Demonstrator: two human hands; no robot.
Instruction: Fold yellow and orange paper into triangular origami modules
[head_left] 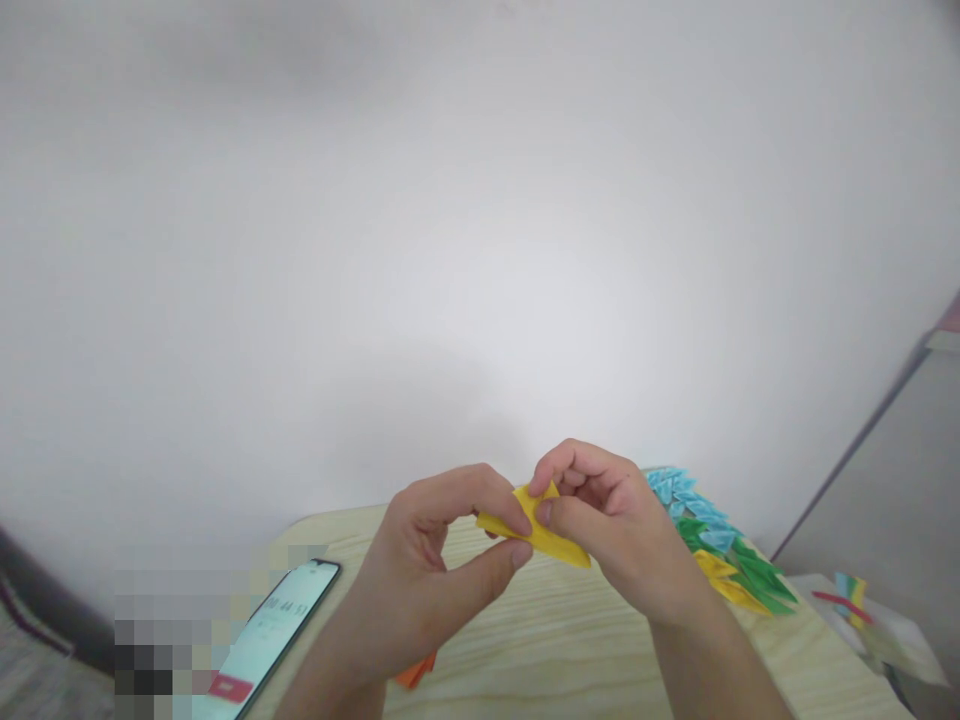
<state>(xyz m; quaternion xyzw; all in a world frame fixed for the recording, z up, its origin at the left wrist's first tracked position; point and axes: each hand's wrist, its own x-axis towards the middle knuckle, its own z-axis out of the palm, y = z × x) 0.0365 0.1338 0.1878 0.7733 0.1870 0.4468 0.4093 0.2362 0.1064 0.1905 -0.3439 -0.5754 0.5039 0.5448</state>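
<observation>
A small piece of folded yellow paper [559, 543] is held between both hands above the wooden table. My left hand [450, 560] pinches its left part between thumb and index finger. From the other side, my right hand [600, 520] grips the upper part with thumb and index finger, where a flap stands up. The lower right end of the paper sticks out free, below the right thumb. Part of the paper is hidden behind the fingertips.
Folded blue paper pieces [694, 505], green ones [761, 578] and yellow ones [731, 580] lie along the table's right edge. Some orange paper [415, 672] shows beside my left wrist. A phone [277, 620] displaying a timer lies at left. Behind the table [570, 650] rises a pale wall.
</observation>
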